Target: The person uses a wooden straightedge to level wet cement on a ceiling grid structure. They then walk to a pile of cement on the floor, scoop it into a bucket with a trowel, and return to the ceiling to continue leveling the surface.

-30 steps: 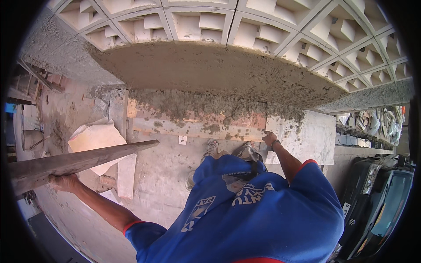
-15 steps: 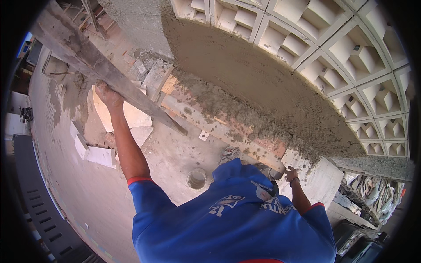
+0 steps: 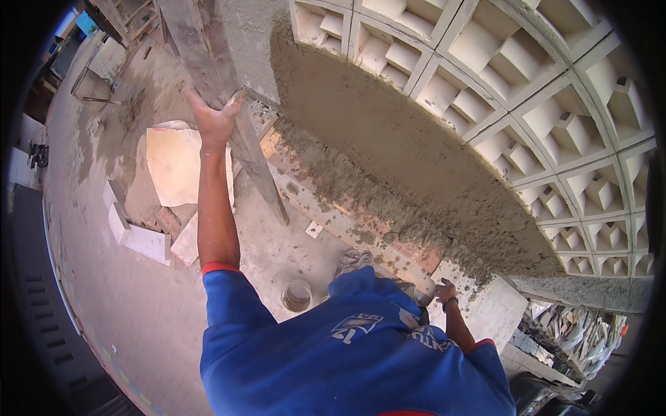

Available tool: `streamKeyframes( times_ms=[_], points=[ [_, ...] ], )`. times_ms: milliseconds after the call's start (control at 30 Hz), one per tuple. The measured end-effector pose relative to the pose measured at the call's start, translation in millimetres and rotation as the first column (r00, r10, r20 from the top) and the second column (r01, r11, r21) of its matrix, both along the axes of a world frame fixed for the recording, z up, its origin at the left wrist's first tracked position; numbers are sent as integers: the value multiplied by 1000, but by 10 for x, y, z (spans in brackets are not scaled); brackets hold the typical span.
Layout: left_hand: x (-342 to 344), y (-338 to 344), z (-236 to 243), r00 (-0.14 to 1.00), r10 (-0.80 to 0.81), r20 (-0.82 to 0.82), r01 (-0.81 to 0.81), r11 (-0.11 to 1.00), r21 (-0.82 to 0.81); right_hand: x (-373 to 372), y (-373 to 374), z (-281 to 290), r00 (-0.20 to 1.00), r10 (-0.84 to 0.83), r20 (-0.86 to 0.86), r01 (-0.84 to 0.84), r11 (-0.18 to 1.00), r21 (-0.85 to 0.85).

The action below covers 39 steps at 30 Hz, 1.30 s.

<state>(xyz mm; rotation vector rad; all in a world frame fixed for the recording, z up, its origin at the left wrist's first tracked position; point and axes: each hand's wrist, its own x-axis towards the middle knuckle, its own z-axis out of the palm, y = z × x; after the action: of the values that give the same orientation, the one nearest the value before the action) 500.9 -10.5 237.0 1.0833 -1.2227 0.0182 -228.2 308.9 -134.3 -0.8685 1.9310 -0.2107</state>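
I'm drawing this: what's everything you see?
ventilation blocks: many, cream, upper right
wet mortar: one band, brown, below blocks
boards: several, tan, below mortar
wooden plank: one, brown, upper left
flat sheet: one, cream, left floor
brick: one, reddish, below sheet
slabs: several, white, left floor
round container: one, grey, centre floor
pale panel: one, whitish, centre right
debris pile: one, mixed, lower right
shirt: one, blue, bottom centre
left hand: one, bare, gripping plank
right hand: one, bare, near panel
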Motion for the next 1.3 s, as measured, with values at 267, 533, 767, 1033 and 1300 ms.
streamKeyframes(
  times_ms=[267,533,767,1033,1300],
  points=[
    [-208,-483,279,969,220,109,-241,938,251,2,163,60,979,-205,3,202,966,160],
    [-132,-1090,278,976,175,127,-210,903,374,-259,358,-359,973,-186,-139,199,976,86],
    [271,-1772,218,979,120,167,-189,844,502,-815,592,-1074,976,145,159,-165,979,117],
    [292,-2160,111,975,108,194,-195,834,517,-464,575,-418,995,101,19,-102,993,63],
    [128,-2155,159,973,81,214,-182,843,506,-43,935,119,969,140,-203,-152,988,-42]
  ],
)
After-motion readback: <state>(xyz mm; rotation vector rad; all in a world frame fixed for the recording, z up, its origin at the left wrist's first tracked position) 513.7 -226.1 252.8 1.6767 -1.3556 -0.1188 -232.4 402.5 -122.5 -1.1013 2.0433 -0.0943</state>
